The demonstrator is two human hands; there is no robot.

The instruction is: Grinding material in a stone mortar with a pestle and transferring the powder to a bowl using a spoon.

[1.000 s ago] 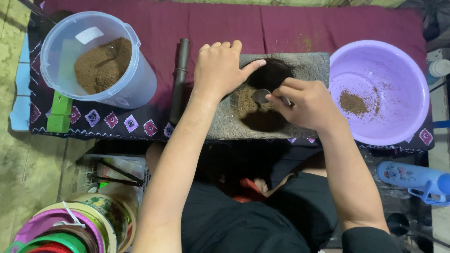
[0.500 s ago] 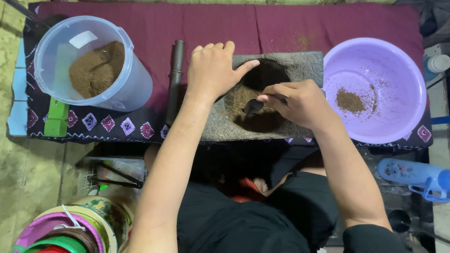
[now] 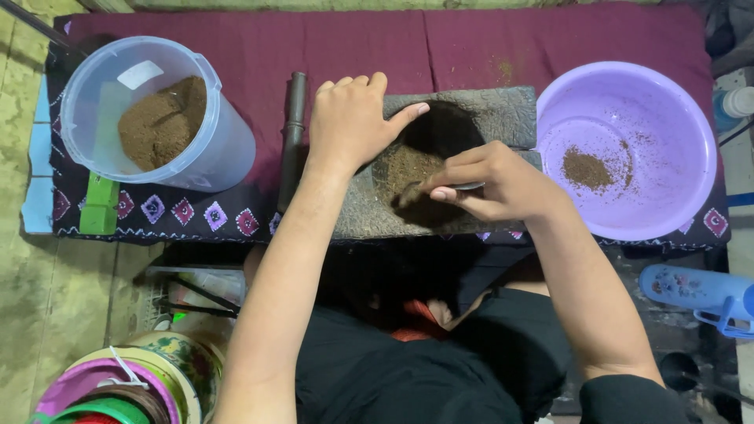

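Seen from above, a grey stone mortar [image 3: 440, 169] sits mid-bench on a maroon cloth [image 3: 353, 47], its dark round hollow holding coarse brown powder [image 3: 404, 169]. The left hand [image 3: 349, 122] lies flat and open on the mortar's left rim, thumb stretched along the hollow's edge, gripping nothing. The right hand [image 3: 495, 184] is curled closed around a metal spoon [image 3: 463, 187], whose bowl dips into the powder. At far left stands a clear plastic tub [image 3: 216, 149] part-filled with the same brown powder; at right, touching the mortar, a lilac basin [image 3: 675, 102] holds a small heap. A dark pestle [image 3: 293, 133] lies just left of the mortar.
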